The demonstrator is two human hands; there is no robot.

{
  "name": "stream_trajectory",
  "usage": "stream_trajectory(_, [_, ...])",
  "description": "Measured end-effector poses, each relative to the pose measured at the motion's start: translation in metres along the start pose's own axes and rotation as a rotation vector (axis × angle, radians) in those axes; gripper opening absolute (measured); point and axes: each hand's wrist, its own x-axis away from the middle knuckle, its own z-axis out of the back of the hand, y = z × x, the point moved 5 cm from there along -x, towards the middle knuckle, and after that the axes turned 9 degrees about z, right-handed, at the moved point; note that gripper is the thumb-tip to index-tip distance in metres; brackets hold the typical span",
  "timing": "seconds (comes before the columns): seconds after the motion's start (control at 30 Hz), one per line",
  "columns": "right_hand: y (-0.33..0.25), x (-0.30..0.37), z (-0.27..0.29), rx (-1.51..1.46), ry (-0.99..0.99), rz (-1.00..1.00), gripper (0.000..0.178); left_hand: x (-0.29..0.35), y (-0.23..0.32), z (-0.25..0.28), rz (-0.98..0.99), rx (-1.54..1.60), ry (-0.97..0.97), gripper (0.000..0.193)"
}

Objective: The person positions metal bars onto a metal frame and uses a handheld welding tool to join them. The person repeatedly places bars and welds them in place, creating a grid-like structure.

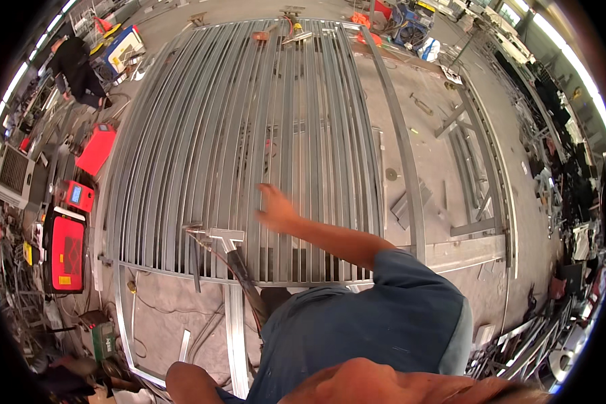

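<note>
My right hand (276, 210) reaches in over a wide panel of parallel grey metal bars (202, 135), its fingers spread and holding nothing. It is a little blurred, and I cannot tell whether it touches the bars. To its lower left, a silver gun-shaped tool (227, 236), which looks like a welding torch, lies across the near end of the bars. A thick dark hose (247, 283) runs from it toward my body. My left hand is out of sight; only part of a bent bare arm appears at the lower left.
Red machines (67, 252) stand along the left side, and another person (79, 67) is at the far left. A hammer (262, 35) and other tools lie on the panel's far end. Right of it are a metal frame (481, 155) and loose plates (411, 202). Cables (202, 333) trail across the floor.
</note>
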Motion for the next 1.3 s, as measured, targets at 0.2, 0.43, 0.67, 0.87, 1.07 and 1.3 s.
stream_trajectory(0.2, [-0.028,-0.091,-0.098,0.070,-0.085,0.148,0.069,-0.005,-0.034,-0.029,0.085,0.062,-0.119,0.035])
stream_trajectory(0.43, [-0.036,-0.129,-0.201,0.363,-0.244,0.568,0.062,-0.019,-0.086,-0.020,0.182,-0.022,-0.024,0.033])
stream_trajectory(0.67, [-0.042,-0.085,-0.291,0.227,-0.630,0.746,0.064,-0.048,-0.131,-0.026,0.225,-0.206,0.142,0.032])
stream_trajectory(0.87, [-0.035,-0.224,-0.318,0.399,-0.409,0.594,0.062,-0.095,-0.348,-0.131,0.371,-0.083,0.095,0.043])
stream_trajectory(1.07, [0.038,-0.329,-0.310,0.593,-0.384,0.197,0.071,-0.013,-0.647,-0.244,0.736,-0.570,-0.652,0.070])
stream_trajectory(1.3, [0.063,-0.319,-0.307,0.860,-0.468,0.196,0.091,0.029,-0.732,-0.313,0.735,-0.751,-0.938,0.084])
